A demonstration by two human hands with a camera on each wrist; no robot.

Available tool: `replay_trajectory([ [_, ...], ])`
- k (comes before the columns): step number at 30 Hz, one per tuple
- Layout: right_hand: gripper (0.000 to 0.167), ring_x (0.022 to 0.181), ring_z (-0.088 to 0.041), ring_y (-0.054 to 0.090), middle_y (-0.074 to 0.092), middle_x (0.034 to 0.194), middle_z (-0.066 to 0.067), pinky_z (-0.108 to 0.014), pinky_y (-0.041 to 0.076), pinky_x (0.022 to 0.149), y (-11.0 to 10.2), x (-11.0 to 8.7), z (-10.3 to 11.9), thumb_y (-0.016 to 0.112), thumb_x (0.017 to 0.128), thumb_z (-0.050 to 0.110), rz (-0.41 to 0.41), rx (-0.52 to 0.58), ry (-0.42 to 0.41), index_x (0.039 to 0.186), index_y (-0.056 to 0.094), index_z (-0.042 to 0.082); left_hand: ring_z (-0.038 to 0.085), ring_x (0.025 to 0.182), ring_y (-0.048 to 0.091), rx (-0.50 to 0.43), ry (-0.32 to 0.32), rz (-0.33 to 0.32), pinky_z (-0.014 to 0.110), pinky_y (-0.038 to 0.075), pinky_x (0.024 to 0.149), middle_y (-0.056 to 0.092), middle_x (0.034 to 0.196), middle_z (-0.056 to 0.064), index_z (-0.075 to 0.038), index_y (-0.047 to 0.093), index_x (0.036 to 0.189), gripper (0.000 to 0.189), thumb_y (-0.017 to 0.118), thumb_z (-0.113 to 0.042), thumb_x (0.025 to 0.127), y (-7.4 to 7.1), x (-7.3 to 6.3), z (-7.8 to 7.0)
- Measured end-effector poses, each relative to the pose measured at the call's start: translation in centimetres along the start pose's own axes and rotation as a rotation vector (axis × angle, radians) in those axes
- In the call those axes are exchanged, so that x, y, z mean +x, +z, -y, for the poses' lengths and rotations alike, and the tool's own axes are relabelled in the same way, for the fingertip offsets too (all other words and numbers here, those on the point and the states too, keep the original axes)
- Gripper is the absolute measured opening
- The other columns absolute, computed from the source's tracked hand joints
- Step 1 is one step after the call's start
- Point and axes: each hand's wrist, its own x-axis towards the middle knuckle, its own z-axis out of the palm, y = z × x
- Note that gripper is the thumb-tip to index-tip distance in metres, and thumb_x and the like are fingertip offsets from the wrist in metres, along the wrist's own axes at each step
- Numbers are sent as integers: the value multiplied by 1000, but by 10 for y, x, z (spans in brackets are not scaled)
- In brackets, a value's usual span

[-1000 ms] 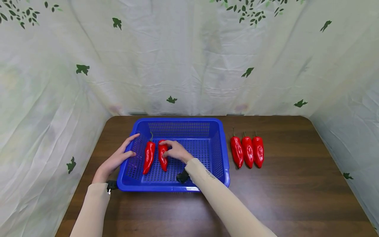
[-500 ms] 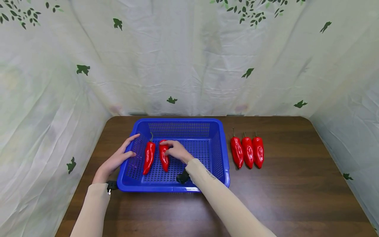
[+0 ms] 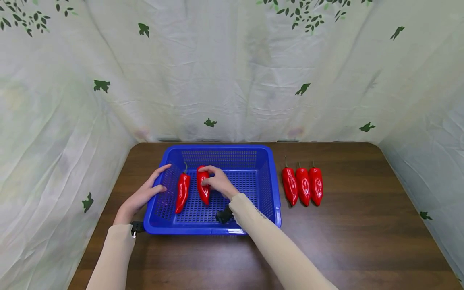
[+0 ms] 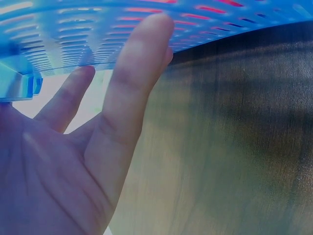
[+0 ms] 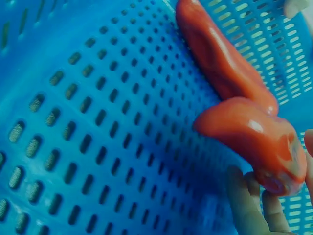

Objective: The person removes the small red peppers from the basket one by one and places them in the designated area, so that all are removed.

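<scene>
Blue, the basket's rim [image 3: 177, 230] is sitting under the left hand [image 3: 138, 198], whose fingers are lying straight; inside, the right hand [image 3: 219, 182] is pinching a red pepper [image 3: 204, 195]; being glossy, it could be slipping onto the neighbouring pepper [image 3: 183, 194] if pinched too loosely.
</scene>
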Motion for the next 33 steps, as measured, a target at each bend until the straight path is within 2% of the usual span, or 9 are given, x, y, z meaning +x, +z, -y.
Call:
replay_trajectory([
  [4, 43, 93, -25, 59, 53, 114, -11, -38, 55, 74, -2, 0, 3, 64, 80, -8, 8, 18, -4, 120, 62, 6, 48, 133, 21, 1, 1, -1, 60, 36, 96, 0, 157, 17, -29, 14, 153, 69, 48, -10, 96, 0, 0, 0],
  [9, 45, 92, -24, 59, 52, 116, -13, -35, 54, 73, -7, -3, 8, 64, 78, -9, 0, 17, -52, 120, 62, 5, 48, 134, 19, 7, 1, 1, 63, 33, 97, -1, 157, 17, -29, 14, 153, 69, 48, -10, 96, 0, 1, 0],
  [14, 46, 91, -25, 58, 51, 119, -13, -33, 54, 73, -17, -9, 15, 62, 77, -10, -13, 39, -65, 120, 61, 5, 48, 134, 18, 6, 1, 3, 65, 30, 98, -1, 157, 17, -29, 14, 153, 69, 48, -10, 96, 0, 1, 0],
  [26, 48, 103, -30, 55, 46, 130, -16, -36, 53, 76, -41, -20, 27, 61, 79, -8, -29, 38, -91, 125, 60, 8, 50, 135, 16, 9, 7, 0, 67, 31, 96, -2, 157, 16, -29, 13, 153, 69, 48, -10, 96, -1, 0, 1],
  [33, 48, 93, -29, 62, 48, 126, -16, -36, 54, 75, -54, -29, 32, 60, 80, -9, -25, 67, -107, 125, 59, 6, 51, 134, 18, 2, 0, 3, 66, 35, 94, -2, 157, 16, -30, 13, 153, 69, 48, -10, 97, -1, 0, 1],
])
